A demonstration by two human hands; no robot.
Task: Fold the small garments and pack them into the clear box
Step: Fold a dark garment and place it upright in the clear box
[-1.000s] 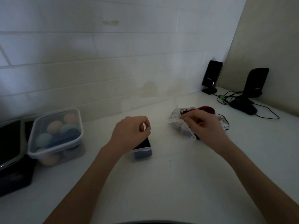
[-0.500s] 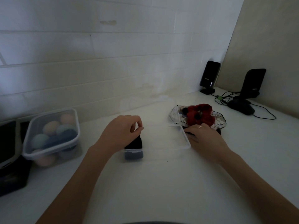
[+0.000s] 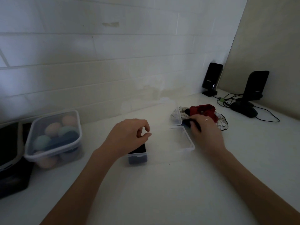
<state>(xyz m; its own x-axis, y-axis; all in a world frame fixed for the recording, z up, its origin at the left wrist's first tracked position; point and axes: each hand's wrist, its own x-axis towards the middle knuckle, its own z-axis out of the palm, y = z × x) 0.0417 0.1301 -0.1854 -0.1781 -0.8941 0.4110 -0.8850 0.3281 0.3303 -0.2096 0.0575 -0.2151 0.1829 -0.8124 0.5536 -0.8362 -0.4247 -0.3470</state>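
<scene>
Faint, unreadable logo marks on both black speakers (image 3: 211, 78).

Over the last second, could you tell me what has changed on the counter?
The right hand let go of the clear lid, moved right and reached the dark garment in the pile. The clear box now lies open. The left hand stayed over the box's dark contents; the tub of balls is unmoved.
</scene>
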